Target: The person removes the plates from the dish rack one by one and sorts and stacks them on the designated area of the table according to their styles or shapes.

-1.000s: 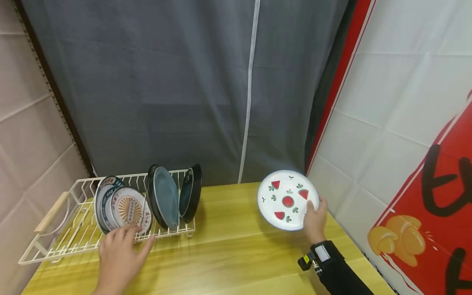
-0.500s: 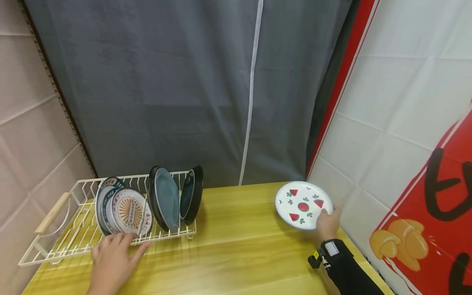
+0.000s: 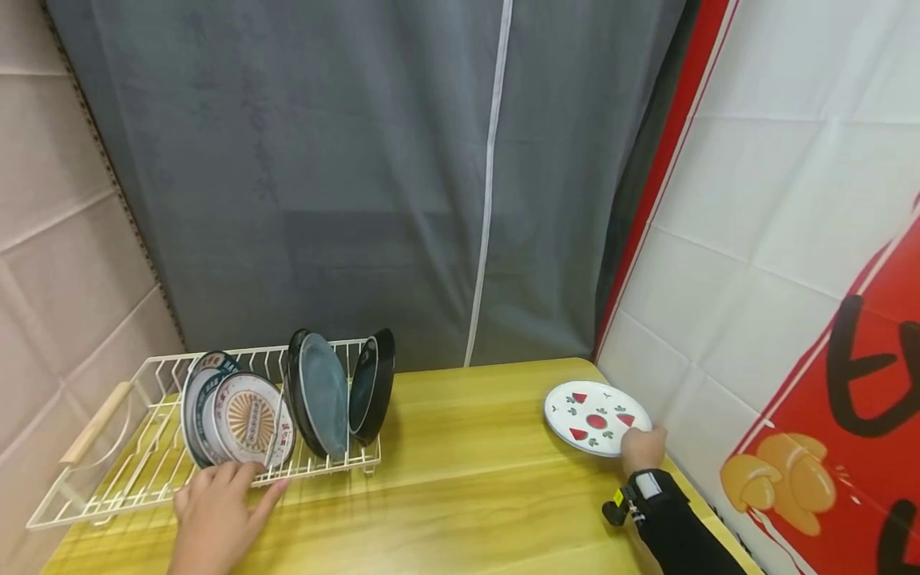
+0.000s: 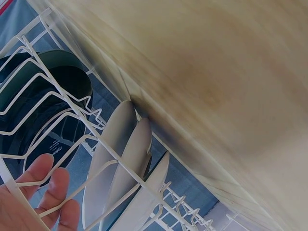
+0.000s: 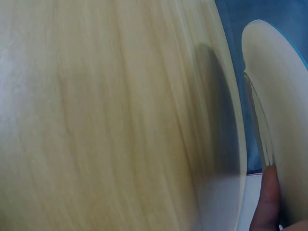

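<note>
My right hand (image 3: 642, 449) holds a white plate (image 3: 596, 417) with watermelon pictures by its right edge, thumb on the upper face. In the right wrist view, the plate's pale underside (image 5: 281, 106) is apart from the table, and a finger (image 5: 267, 202) supports it near the foot ring. My left hand (image 3: 218, 511) rests at the front rail of a white wire dish rack (image 3: 136, 495), thumb spread to the right. From the left wrist, its fingers (image 4: 55, 185) look fairly straight against the wires. Just behind this hand, patterned plates (image 3: 253, 419) lean in the rack.
A blue-grey plate (image 3: 323, 395) and a black bowl (image 3: 374, 387) stand on edge in the rack's right part. The rack has a wooden handle (image 3: 97, 423) on its left. A grey curtain (image 3: 323, 176) hangs behind the wooden table (image 3: 446, 479); a white wall (image 3: 755, 200) borders the right.
My right hand has moved the watermelon plate rightward and lower, tipping it flatter. My left hand has slid slightly left and down along the rack's front rail.
</note>
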{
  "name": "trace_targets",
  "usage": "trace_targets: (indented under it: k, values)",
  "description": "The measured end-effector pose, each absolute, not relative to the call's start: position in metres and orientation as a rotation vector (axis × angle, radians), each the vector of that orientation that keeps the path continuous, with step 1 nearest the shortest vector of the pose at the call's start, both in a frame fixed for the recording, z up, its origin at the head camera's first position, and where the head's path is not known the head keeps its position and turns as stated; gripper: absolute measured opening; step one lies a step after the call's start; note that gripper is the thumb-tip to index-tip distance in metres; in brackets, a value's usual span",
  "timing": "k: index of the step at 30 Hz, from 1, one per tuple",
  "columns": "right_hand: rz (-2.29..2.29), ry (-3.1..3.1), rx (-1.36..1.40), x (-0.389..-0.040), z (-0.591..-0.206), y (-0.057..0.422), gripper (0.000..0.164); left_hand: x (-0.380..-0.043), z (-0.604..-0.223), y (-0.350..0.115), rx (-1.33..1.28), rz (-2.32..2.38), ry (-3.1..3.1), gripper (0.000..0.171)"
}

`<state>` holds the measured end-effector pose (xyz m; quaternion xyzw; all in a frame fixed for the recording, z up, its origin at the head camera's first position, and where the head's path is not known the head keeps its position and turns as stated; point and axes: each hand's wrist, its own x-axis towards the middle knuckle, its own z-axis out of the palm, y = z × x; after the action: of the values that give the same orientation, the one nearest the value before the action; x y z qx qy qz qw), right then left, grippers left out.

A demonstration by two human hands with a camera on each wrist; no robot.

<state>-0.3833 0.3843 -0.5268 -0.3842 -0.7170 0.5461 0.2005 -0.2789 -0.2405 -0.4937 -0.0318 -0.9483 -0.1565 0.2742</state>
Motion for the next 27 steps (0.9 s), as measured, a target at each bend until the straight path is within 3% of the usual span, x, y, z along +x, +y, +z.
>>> trace_targets:
  k: [11, 27]
  values:
    - [1.505, -2.046, -1.132, -0.388, -0.542, 0.386, 0.059, -0.28, -0.49, -0.237, -0.097, -0.412, -2.566, 0.054]
    - [1.035, -2.632, -1.074, -0.397, -0.543, 0.406, 0.053, -0.279, -0.494, -0.241, -0.074, -0.381, -2.571, 0.053]
